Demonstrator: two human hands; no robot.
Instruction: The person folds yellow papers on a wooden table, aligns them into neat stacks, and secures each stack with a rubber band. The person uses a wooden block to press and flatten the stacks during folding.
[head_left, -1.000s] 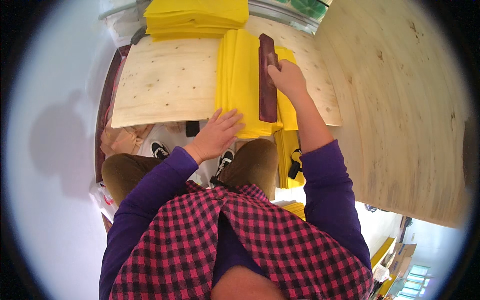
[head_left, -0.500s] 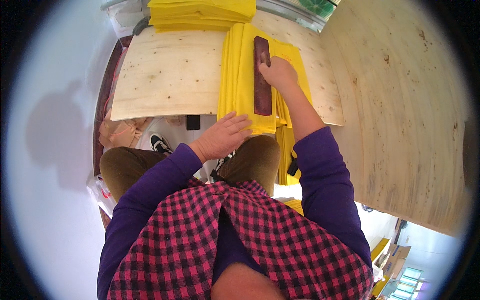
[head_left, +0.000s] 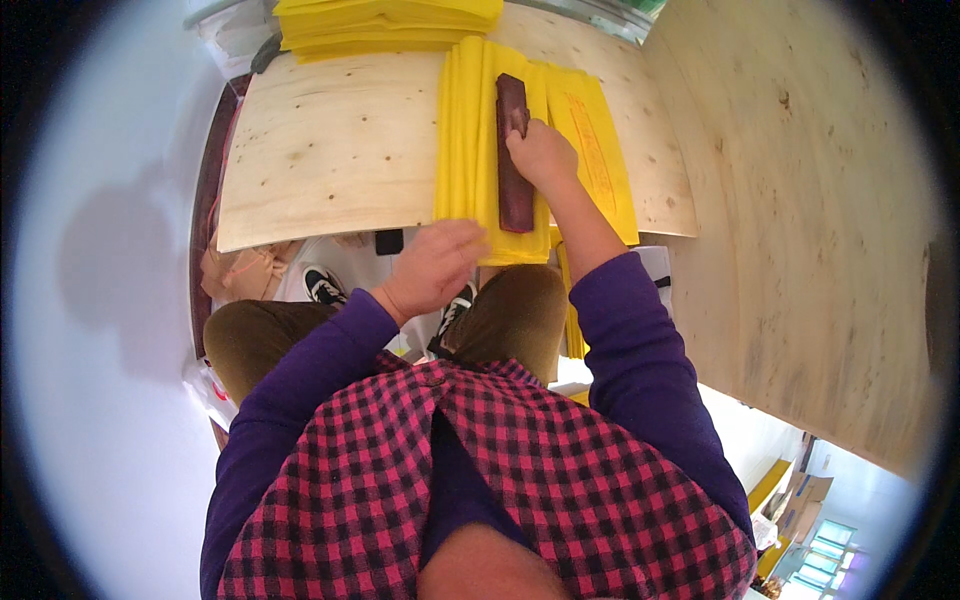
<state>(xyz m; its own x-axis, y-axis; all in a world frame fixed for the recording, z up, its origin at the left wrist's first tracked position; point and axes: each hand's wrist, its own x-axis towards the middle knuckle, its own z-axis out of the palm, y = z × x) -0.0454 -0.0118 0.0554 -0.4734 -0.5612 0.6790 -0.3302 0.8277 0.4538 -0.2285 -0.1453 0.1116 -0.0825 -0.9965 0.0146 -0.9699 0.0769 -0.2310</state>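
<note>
My right hand [head_left: 545,155] is closed on the grip of a long, dark red hand stamp [head_left: 515,190]. The stamp lies lengthwise over a stack of yellow cloth-like sheets [head_left: 465,150]. Just right of it, a yellow sheet with red print [head_left: 600,150] lies partly under my right wrist. My left hand [head_left: 435,265] is at the stack's near left corner, its fingers smeared by motion. Whether they pinch a sheet edge cannot be made out.
The stack rests on a pale plywood board [head_left: 330,150]. A thicker yellow pile [head_left: 390,25] stands at the far side. A tall plywood panel [head_left: 800,200] rises on the right, and a white wall [head_left: 110,400] runs along the left. My knees are below the board's near edge.
The stamp and my right hand have shifted slightly left. More of the red-printed sheet shows at the right. My left hand has gone from flat on the stack to bent and blurred at its corner.
</note>
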